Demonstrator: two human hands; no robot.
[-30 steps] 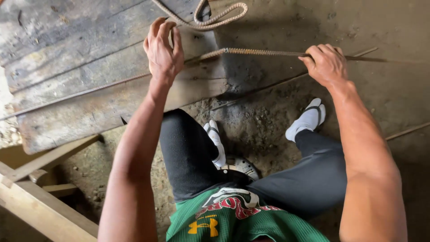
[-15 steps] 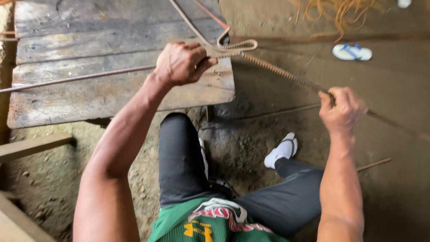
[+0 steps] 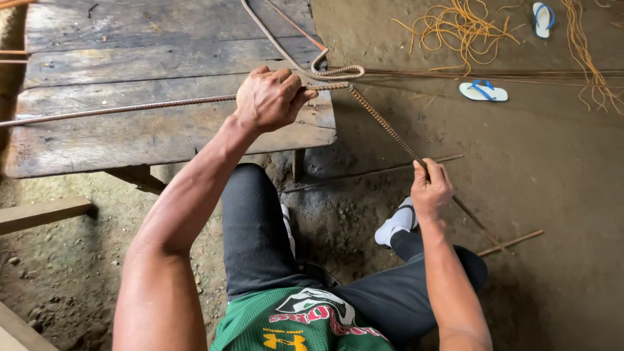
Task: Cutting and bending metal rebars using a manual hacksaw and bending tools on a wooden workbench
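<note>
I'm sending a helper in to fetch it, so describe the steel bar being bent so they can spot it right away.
Start at the weathered plank workbench. A ribbed rebar lies across its top, pinned near the corner by the left hand. It alone kinks sharply at the bench edge and slants down to the right hand, unlike the straight rods on the dirt floor beyond.

The long ribbed steel rod [image 3: 390,130] looks rusty brown and matt, its surface rough with close ridges. The grey plank desk [image 3: 130,130] is weathered bare wood, dry, cracked and stained, with coarse grain. The packed earth floor [image 3: 552,195] is dull, gritty and uneven. The blue-strapped white sandals [image 3: 483,91] look like smooth rubber or foam. The tangled yellow strands [image 3: 461,23] appear thin and wiry, faintly shiny.
</note>
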